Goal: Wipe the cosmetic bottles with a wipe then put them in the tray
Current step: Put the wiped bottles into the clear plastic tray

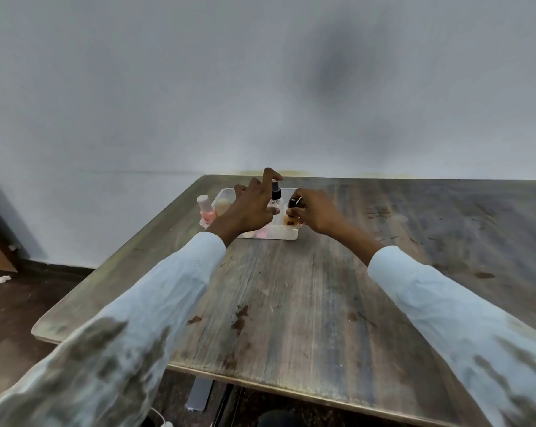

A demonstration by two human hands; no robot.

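A clear plastic tray point(289, 234) sits at the far side of the wooden table point(291, 303). A clear spray bottle with a dark cap point(275, 195) stands upright inside it. My left hand point(251, 208) hovers over the tray with its fingers spread, the index finger arched just above the spray cap. My right hand point(314, 212) pinches a small amber bottle with a black cap point(292, 208) at the tray's right front corner. A pink bottle with a pale cap point(206, 211) stands just outside the tray's left side. No wipe is in view.
A beige round item point(223, 206) and small pink and white pieces point(262, 232) lie in the tray, partly hidden by my left hand. A pale wall rises right behind the table. The table's left edge drops to a dark floor point(29, 297).
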